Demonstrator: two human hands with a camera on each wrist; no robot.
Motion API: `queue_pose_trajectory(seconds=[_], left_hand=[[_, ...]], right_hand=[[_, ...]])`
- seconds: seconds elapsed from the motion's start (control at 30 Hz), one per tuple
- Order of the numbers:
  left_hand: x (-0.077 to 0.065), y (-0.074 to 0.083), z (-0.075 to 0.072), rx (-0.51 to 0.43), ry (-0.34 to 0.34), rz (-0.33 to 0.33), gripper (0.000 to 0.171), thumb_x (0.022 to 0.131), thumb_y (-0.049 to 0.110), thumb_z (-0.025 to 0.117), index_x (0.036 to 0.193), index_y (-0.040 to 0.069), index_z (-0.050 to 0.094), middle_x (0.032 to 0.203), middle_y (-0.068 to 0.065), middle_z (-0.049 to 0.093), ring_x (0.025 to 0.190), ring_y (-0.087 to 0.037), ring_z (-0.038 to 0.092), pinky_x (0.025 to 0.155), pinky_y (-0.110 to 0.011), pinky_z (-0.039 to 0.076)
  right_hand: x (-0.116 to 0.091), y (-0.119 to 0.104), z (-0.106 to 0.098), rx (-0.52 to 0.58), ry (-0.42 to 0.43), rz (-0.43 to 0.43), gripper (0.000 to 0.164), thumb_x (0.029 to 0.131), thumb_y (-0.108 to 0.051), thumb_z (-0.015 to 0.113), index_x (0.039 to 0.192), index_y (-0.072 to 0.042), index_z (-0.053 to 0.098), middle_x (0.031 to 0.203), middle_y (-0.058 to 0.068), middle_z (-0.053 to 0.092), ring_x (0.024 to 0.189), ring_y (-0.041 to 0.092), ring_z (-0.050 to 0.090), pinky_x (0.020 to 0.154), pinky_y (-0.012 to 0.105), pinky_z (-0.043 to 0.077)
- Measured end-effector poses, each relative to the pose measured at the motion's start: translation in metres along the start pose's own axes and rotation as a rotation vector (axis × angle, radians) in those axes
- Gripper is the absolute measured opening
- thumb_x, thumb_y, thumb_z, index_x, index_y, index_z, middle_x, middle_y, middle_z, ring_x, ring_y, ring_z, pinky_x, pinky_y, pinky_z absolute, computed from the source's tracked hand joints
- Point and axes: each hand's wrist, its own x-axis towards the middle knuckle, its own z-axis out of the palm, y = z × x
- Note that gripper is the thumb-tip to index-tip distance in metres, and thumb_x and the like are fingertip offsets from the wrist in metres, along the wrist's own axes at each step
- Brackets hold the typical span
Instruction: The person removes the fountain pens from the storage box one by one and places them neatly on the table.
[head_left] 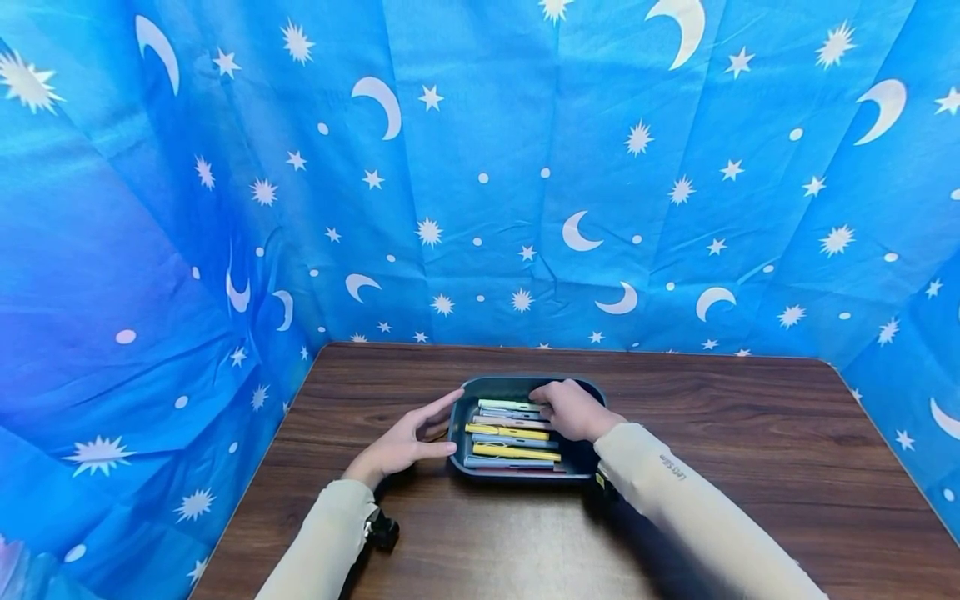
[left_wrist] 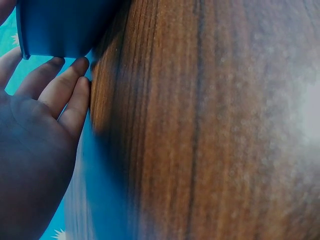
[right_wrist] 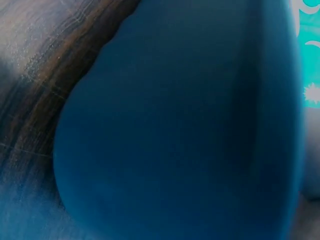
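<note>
A dark blue-grey tray point(head_left: 517, 476) with rounded corners lies on the table, holding several pens side by side. Among them are a yellow pen point(head_left: 517, 452) and, at the far side, a light green pen point(head_left: 506, 405). My left hand point(head_left: 401, 442) spans the tray's left end, thumb and fingers spread straight, fingertips at the wall. In the left wrist view, the fingertips point(left_wrist: 80, 65) meet the tray's wall point(left_wrist: 65, 30). My right hand point(head_left: 576, 410) reaches inside at the right, pinching the green pen's right end. The tray's outer wall point(right_wrist: 175, 125) blocks the fingers in the right wrist view.
The brown wood-grain table point(head_left: 750, 467) extends around the tray. A blue cloth point(head_left: 510, 167) with moons and stars hangs behind the table and along its sides. A small black device point(head_left: 384, 531) is strapped at the left wrist.
</note>
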Motion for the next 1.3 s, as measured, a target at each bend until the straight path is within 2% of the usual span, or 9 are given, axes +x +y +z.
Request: queue_pose_trajectory(seconds=[0.13, 0.43, 0.8, 0.97, 1.3], left_hand=[[-0.0002, -0.0013, -0.0002, 0.007, 0.002, -0.003, 0.081, 0.101, 0.021, 0.072, 0.168, 0.032, 0.027, 0.174, 0.001, 0.025, 0.156, -0.033, 0.032, 0.126, -0.059, 0.026], [-0.0007, -0.0031, -0.0002, 0.005, 0.002, -0.001, 0.079, 0.102, 0.019, 0.071, 0.167, 0.034, 0.029, 0.174, 0.0, 0.025, 0.156, -0.035, 0.033, 0.125, -0.061, 0.025], [-0.001, -0.0011, 0.0, 0.012, 0.002, 0.003, 0.08, 0.101, 0.017, 0.071, 0.167, 0.033, 0.028, 0.174, 0.001, 0.024, 0.156, -0.034, 0.032, 0.125, -0.06, 0.025], [-0.0011, -0.001, -0.0002, 0.014, 0.005, -0.002, 0.08, 0.101, 0.018, 0.072, 0.166, 0.036, 0.029, 0.173, 0.005, 0.026, 0.156, -0.031, 0.034, 0.126, -0.059, 0.026], [-0.0014, -0.0002, -0.0005, 0.005, 0.001, 0.002, 0.08, 0.101, 0.018, 0.072, 0.166, 0.037, 0.03, 0.173, 0.008, 0.027, 0.156, -0.03, 0.034, 0.126, -0.06, 0.024]], right_hand=[[-0.0001, -0.0005, 0.0021, -0.013, 0.005, 0.0, 0.035, 0.102, 0.004, 0.062, 0.136, 0.001, 0.068, 0.136, 0.019, 0.069, 0.123, 0.032, 0.068, 0.101, 0.049, 0.057], [-0.0008, -0.0037, 0.0025, -0.012, 0.035, 0.088, 0.036, 0.1, 0.007, 0.065, 0.133, -0.002, 0.071, 0.133, 0.016, 0.071, 0.126, 0.03, 0.067, 0.102, 0.049, 0.057], [0.0032, -0.0046, 0.0047, -0.19, 0.077, 0.103, 0.03, 0.098, 0.003, 0.069, 0.124, -0.009, 0.079, 0.12, 0.009, 0.077, 0.112, 0.025, 0.073, 0.091, 0.045, 0.062], [0.0038, -0.0073, 0.0051, -0.232, 0.107, 0.118, 0.029, 0.094, 0.0, 0.076, 0.121, -0.01, 0.08, 0.114, 0.008, 0.079, 0.106, 0.023, 0.075, 0.085, 0.044, 0.064], [0.0047, -0.0068, 0.007, -0.303, 0.13, 0.11, 0.024, 0.093, -0.002, 0.079, 0.116, -0.008, 0.081, 0.11, 0.009, 0.079, 0.096, 0.023, 0.076, 0.075, 0.041, 0.064]])
